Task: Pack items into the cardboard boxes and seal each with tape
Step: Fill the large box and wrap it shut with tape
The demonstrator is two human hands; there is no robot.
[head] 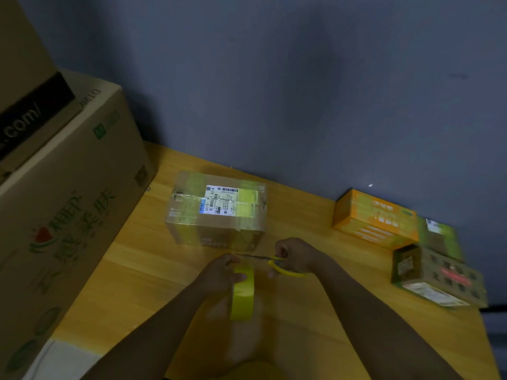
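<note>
A small cardboard box (216,212) wrapped in yellowish tape, with a white shipping label on top, sits on the wooden table (142,272). Just in front of it my left hand (219,272) grips a roll of yellow tape (242,293), held upright. My right hand (296,255) holds yellow-handled scissors (277,263), whose blades point left toward my left fingers, close to the box's front face. Whether a strip of tape runs between roll and box is too dim to tell.
A large printed cardboard carton (68,204) stands at the left, with another box on top. An orange box (375,218), a green box (439,237) and an open brown carton (439,278) lie at the table's right edge. A grey wall rises behind.
</note>
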